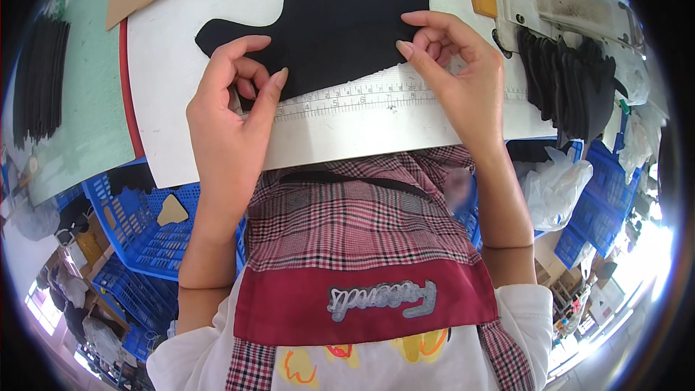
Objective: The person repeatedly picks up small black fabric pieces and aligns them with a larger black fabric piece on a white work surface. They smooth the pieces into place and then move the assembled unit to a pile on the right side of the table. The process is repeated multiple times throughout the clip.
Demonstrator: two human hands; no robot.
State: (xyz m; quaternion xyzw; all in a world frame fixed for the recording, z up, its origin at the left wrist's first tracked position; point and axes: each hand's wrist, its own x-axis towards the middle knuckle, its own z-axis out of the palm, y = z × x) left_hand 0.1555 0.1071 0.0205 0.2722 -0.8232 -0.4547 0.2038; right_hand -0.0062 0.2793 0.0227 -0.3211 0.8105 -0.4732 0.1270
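Note:
A black fabric piece [340, 36] with a wavy far edge and a straighter near edge lies spread on the white work table [217, 0]. My left hand [230, 105] is at its left end, with the thumb and index finger curled onto the cloth and its near left corner among the fingers. At the right end my right hand [467, 65] takes the edge between thumb and index finger, the other fingers bent. Just below the near edge, a printed ruler scale [347, 101] runs along the table; the left hand hides its left end.
A stack of black pieces [565, 83] lies at the table's right, near a machine part [579, 11]. More dark strips [42, 80] sit on a green surface [94, 87] at left. Below are blue crates [145, 239] and a white plastic bag [554, 188].

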